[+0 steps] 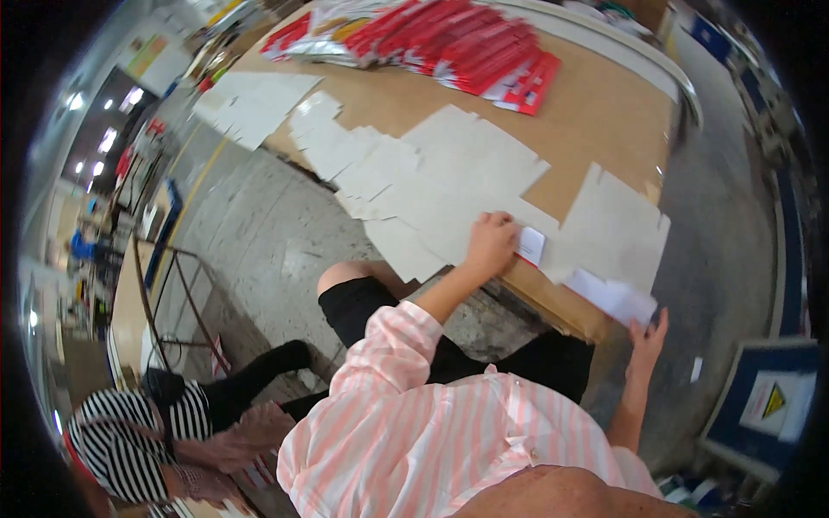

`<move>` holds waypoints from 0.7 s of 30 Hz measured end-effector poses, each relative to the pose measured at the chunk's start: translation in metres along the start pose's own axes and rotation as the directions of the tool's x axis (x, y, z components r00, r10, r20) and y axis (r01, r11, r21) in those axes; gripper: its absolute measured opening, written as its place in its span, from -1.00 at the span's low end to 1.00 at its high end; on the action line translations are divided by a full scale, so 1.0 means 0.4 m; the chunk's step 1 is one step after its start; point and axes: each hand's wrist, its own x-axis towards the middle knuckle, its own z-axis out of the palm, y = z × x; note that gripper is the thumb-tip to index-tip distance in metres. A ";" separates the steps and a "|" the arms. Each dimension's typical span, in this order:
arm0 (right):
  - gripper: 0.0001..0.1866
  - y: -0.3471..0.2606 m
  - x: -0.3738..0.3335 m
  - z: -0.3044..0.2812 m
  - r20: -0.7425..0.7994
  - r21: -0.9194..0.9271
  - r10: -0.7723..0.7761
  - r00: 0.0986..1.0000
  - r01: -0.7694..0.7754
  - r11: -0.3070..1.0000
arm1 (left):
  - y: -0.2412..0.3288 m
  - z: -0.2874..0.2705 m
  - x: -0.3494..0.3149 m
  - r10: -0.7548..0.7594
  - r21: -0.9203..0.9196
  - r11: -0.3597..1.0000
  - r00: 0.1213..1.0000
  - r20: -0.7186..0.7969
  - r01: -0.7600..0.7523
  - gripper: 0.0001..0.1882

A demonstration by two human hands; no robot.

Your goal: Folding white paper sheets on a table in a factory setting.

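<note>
At the near edge of the table, my left hand is closed with curled fingers at a small white card piece with a red edge. Part of that piece is hidden under the fingers. To the right, my right hand grips the outer end of a longer white card piece, which has a red line along its near side and juts past the table corner. Flat pale grey cardboard cut-outs with notched edges overlap beneath and beyond my hands. One more cut-out lies at the right.
Red and white folded packets are heaped at the table's far side. The brown tabletop ends at the right. At left, a person in a striped top bends beside a metal-framed table. A blue board with a warning sign stands lower right.
</note>
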 end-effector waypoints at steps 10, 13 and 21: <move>-0.42 -0.179 -0.032 0.293 0.278 -0.657 -0.738 0.614 0.682 0.320 | 0.214 0.094 -0.087 0.333 -0.511 0.822 0.940 0.071 -0.253 -0.53; -0.44 -0.150 -0.041 0.311 0.469 -0.644 -0.652 0.596 0.736 0.210 | 0.182 -0.035 -0.129 0.516 -0.097 0.851 0.791 0.329 -0.515 -0.33; -0.49 -0.125 -0.033 0.288 0.200 -0.462 -0.735 0.648 0.724 0.512 | 0.182 -0.183 -0.016 0.283 0.247 0.876 0.855 0.434 -0.415 -0.52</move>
